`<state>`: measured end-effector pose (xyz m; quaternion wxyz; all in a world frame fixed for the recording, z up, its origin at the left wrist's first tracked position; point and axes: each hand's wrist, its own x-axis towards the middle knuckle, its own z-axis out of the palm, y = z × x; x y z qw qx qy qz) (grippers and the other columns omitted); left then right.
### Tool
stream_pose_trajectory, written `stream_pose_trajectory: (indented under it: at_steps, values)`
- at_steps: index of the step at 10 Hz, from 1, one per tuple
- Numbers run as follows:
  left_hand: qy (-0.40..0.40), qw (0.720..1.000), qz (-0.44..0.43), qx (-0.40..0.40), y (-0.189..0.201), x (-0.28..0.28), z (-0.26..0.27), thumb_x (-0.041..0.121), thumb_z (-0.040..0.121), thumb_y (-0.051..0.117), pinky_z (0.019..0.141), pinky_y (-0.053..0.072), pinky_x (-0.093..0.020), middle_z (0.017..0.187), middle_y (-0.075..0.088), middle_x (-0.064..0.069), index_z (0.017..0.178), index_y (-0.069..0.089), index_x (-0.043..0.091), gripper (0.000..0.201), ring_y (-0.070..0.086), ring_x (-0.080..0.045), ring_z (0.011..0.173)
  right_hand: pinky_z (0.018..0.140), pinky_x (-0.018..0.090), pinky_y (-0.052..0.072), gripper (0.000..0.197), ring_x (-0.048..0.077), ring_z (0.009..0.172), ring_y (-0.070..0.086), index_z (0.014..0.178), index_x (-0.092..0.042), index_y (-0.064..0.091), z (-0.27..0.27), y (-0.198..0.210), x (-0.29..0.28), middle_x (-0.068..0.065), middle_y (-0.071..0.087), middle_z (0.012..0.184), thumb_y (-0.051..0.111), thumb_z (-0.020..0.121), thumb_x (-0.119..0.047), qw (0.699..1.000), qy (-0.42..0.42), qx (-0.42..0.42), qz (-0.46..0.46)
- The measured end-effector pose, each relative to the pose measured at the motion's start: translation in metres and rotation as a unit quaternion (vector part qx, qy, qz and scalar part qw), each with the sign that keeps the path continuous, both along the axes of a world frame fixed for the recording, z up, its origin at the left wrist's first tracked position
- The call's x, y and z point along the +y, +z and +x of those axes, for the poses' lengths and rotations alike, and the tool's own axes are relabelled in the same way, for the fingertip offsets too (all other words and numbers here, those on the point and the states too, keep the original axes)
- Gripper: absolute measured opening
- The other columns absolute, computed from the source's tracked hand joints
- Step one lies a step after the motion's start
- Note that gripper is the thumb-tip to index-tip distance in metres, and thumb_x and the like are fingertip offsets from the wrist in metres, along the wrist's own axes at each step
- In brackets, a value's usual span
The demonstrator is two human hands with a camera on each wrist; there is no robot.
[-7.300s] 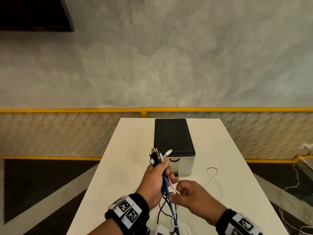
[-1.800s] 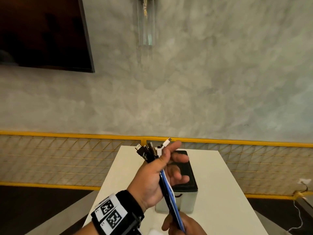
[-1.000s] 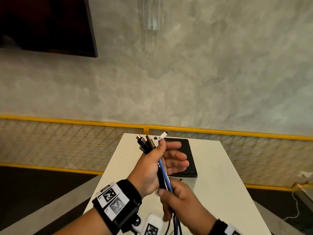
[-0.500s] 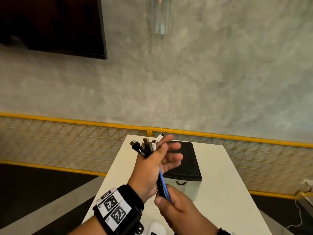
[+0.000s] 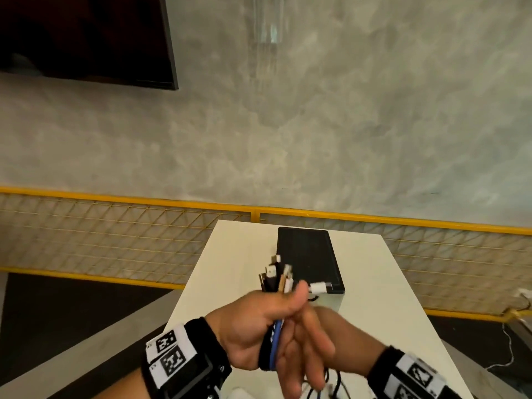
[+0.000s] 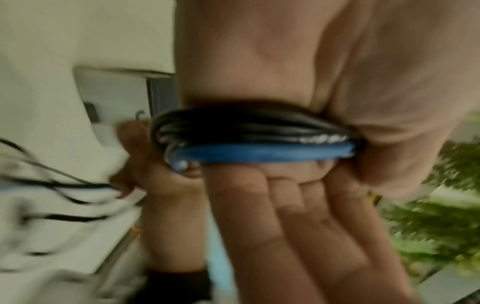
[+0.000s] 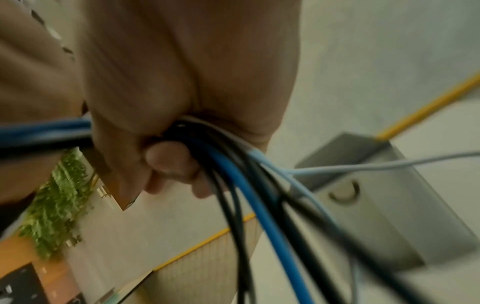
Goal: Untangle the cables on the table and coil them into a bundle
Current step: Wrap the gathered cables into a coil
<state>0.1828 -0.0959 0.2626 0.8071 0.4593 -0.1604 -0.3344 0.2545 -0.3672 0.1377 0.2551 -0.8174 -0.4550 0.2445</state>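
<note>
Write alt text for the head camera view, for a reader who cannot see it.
Over a white table, the left hand grips a bundle of black, white and blue cables, plugs fanned above the thumb. The right hand is behind it, blurred. A black-lidded box stands beyond, before a yellow mesh railing.

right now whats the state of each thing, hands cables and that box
left hand: thumb clamps the cables against the palm, fingers extended
right hand: grips the cables just below the left hand
cables: gathered side by side, connector ends sticking up past the left thumb, tails hanging loose
box: on the table, black lid closed
</note>
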Motion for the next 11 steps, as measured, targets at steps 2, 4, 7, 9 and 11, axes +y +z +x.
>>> stream_pose_trajectory:
  at_steps: [2, 4, 7, 9, 11]
  values:
    - [0.012, 0.932, 0.362, -0.025, 0.002, 0.001, -0.001, 0.052, 0.098, 0.042, 0.072, 0.056, -0.025, 0.114, 0.069, -0.021, 0.113, 0.063, 0.003, 0.056, 0.071, -0.016, 0.074, 0.066, 0.040, 0.052, 0.024, 0.013, 0.074, 0.065, 0.083, -0.014, 0.066, -0.007, 0.086, 0.081, 0.000, 0.069, 0.081, 0.051, 0.076, -0.032, 0.990, -0.052, -0.130, -0.001]
    - [0.176, 0.776, 0.547, -0.261, 0.005, 0.014, 0.001, 0.048, 0.098, 0.046, 0.061, 0.039, -0.014, 0.074, 0.060, 0.012, 0.102, 0.064, 0.035, 0.023, 0.054, 0.003, 0.063, 0.051, 0.029, 0.049, 0.008, 0.011, 0.050, 0.062, 0.080, -0.021, 0.064, 0.002, 0.135, 0.110, -0.004, 0.063, 0.068, 0.059, 0.081, -0.026, 0.991, -0.123, -0.021, 0.047]
    - [0.346, 0.782, 0.454, -0.251, -0.006, 0.016, 0.025, 0.065, 0.089, 0.043, 0.091, 0.047, -0.020, 0.102, 0.072, 0.014, 0.117, 0.066, 0.033, 0.048, 0.064, -0.001, 0.096, 0.066, 0.036, 0.060, 0.034, 0.021, 0.065, 0.065, 0.107, -0.038, 0.065, -0.012, 0.139, 0.121, 0.001, 0.068, 0.091, 0.057, 0.091, -0.009, 0.943, -0.194, 0.054, 0.265]
    - [0.309, 0.929, 0.200, -0.032, -0.006, -0.010, 0.028, 0.046, 0.091, 0.047, 0.075, 0.056, -0.021, 0.100, 0.077, -0.004, 0.109, 0.068, 0.010, 0.046, 0.073, -0.008, 0.090, 0.078, 0.020, 0.053, 0.036, 0.005, 0.093, 0.063, 0.112, -0.047, 0.054, -0.015, 0.130, 0.117, -0.017, 0.065, 0.100, 0.051, 0.095, -0.015, 0.950, -0.153, -0.038, 0.269]
    - [0.298, 0.950, 0.078, 0.054, -0.006, -0.016, 0.036, 0.057, 0.077, 0.051, 0.095, 0.050, -0.026, 0.134, 0.065, 0.006, 0.128, 0.063, 0.023, 0.063, 0.057, -0.011, 0.126, 0.102, 0.002, 0.029, 0.068, -0.028, 0.118, 0.033, 0.139, -0.060, 0.006, -0.021, 0.131, 0.122, -0.049, 0.025, 0.130, 0.046, 0.098, -0.024, 0.964, -0.151, -0.094, 0.200]
